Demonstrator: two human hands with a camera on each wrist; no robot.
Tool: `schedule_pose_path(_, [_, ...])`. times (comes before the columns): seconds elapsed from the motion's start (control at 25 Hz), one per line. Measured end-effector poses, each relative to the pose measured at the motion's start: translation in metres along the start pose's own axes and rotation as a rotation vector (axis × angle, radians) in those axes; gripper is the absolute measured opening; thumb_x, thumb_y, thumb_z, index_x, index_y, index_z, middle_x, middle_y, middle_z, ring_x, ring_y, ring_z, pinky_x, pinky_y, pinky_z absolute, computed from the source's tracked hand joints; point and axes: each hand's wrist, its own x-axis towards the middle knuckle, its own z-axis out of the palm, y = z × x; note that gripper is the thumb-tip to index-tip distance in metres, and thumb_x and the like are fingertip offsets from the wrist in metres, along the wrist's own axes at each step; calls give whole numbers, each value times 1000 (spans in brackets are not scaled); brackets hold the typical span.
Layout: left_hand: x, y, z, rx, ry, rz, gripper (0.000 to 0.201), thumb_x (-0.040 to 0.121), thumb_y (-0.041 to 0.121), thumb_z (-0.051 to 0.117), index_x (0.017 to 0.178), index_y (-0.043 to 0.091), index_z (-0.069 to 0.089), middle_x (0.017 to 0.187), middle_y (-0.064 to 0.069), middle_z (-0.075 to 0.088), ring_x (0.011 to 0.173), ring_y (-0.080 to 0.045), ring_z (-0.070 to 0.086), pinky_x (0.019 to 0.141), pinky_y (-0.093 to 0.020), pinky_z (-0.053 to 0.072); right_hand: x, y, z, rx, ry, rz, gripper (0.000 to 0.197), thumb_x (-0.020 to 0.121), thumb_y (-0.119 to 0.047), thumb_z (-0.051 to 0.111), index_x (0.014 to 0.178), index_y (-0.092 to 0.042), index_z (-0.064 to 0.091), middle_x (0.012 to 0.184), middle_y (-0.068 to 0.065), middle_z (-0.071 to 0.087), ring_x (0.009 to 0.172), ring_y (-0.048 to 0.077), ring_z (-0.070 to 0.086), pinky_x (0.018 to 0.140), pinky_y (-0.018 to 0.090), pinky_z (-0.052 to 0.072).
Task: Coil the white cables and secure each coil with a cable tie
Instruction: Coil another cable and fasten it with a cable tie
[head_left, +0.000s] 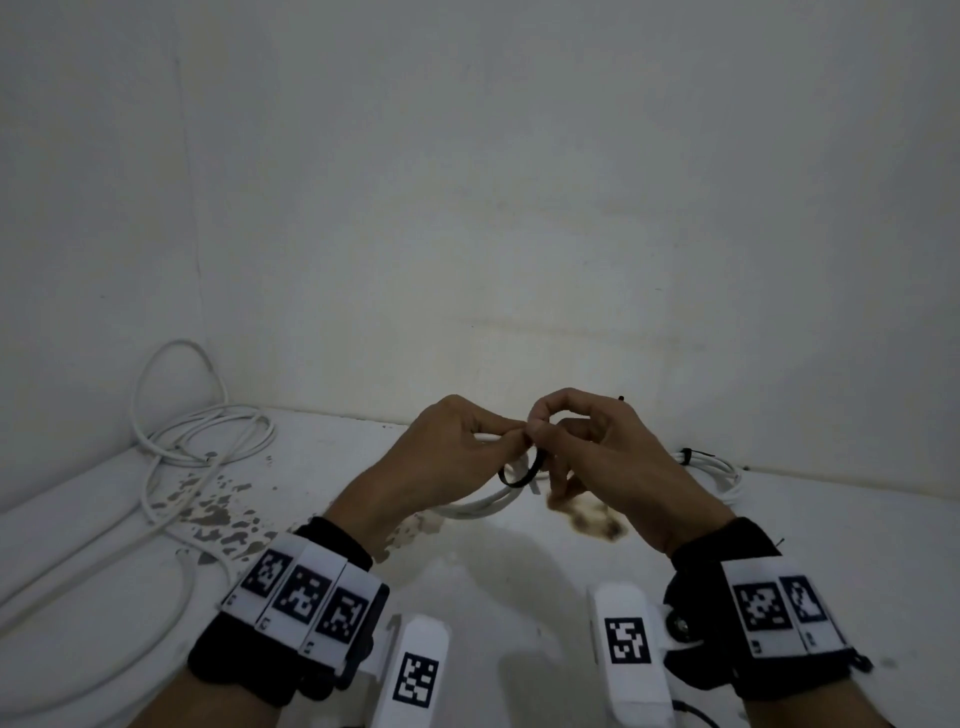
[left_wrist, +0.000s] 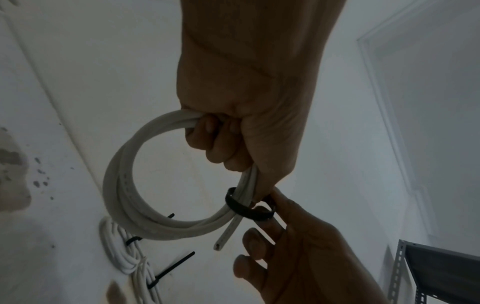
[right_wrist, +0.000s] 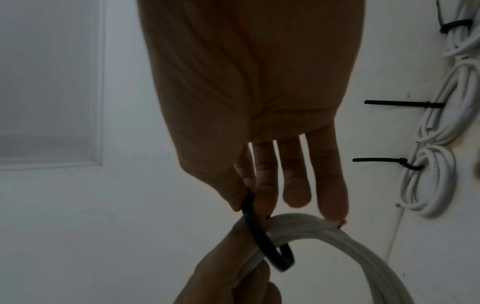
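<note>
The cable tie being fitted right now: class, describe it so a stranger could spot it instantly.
Start where the two hands meet above the white surface. The left hand grips a white coil; looped loosely round it is the black cable tie, pinched by the right hand. Unlike the ties on the finished bundles, its loop is still slack.

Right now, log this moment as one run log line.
step: tying coil | left hand: grips white cable coil | right hand: pinches black cable tie looped round coil | tied coils: lying aside

- In the head view the hands hide most of the coil (head_left: 488, 506).
- Tie (right_wrist: 262, 238): its ends vanish between fingers (right_wrist: 265, 185).
- Picture edges cut off the tied coils (right_wrist: 439, 127) and shelf (left_wrist: 441, 273).
</note>
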Motion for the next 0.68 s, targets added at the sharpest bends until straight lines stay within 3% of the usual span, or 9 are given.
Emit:
schedule_pose_path(0.08, [-2,3,2,-75,-13,12,24,98,30,58,97,20,80,63,21,69,54,11,59,57,-4,37,0,-1,2,29,49,-63,12,95,-14,66,88,-5,70,76,13,70,61,19,60,57,37,57])
schedule_pose_path(0.16, [-1,4,4,-156,14,14,25,97,35,58,89,24,80,82,18,75,75,10,66,66,-4,42,1,-3,3,21,171,-124,14,91,-13,70,82,-3,72,81,13,74,66,21,66,54,34,56])
schedule_pose_path(0.36, [-1,10,14,-244,88,-98,33,101,33,51,98,14,78,45,21,57,37,8,47,42,-4,32,8,-3,5,-263,413,-258,16,89,-16,72,74,-13,70,67,1,72,63,18,70,63,35,60])
schedule_pose_path(0.48, [-2,9,20,-224,105,-119,35,101,35,49,96,15,78,40,17,56,31,0,36,40,-6,27,10,0,9,-446,433,-277,20,94,-12,63,75,-10,61,65,-8,65,60,-1,64,55,12,47])
schedule_pose_path(0.52, [-2,7,23,-236,116,-128,35,101,35,49,96,14,77,48,16,63,33,3,47,39,-6,27,10,1,10,-476,429,-290,20,96,-10,59,76,-9,57,66,-11,62,60,-7,60,53,9,43])
schedule_pose_path(0.56, [-2,6,25,-255,130,-139,37,101,36,49,95,12,77,63,17,64,37,6,52,40,-6,27,11,2,11,-500,438,-315,19,97,-8,55,78,-9,54,69,-11,58,63,-11,58,54,7,40])
schedule_pose_path(0.6, [0,3,28,-264,144,-149,38,101,38,49,94,12,76,73,15,58,73,13,29,40,-8,26,11,3,12,-531,465,-354,18,97,-7,54,79,-10,51,73,-7,56,65,-9,57,57,7,40])
schedule_pose_path(0.64, [0,2,28,-259,167,-153,38,100,41,49,93,15,77,38,6,55,41,-1,19,42,-13,26,11,4,13,-568,499,-399,19,96,-5,54,80,-12,49,77,-3,54,66,-3,56,59,8,40])
schedule_pose_path(0.68, [0,0,28,-240,190,-145,36,99,44,49,91,22,77,40,16,24,38,-3,21,43,-17,27,11,3,14,-594,532,-441,20,95,-3,55,79,-13,48,79,1,54,64,3,53,61,10,39])
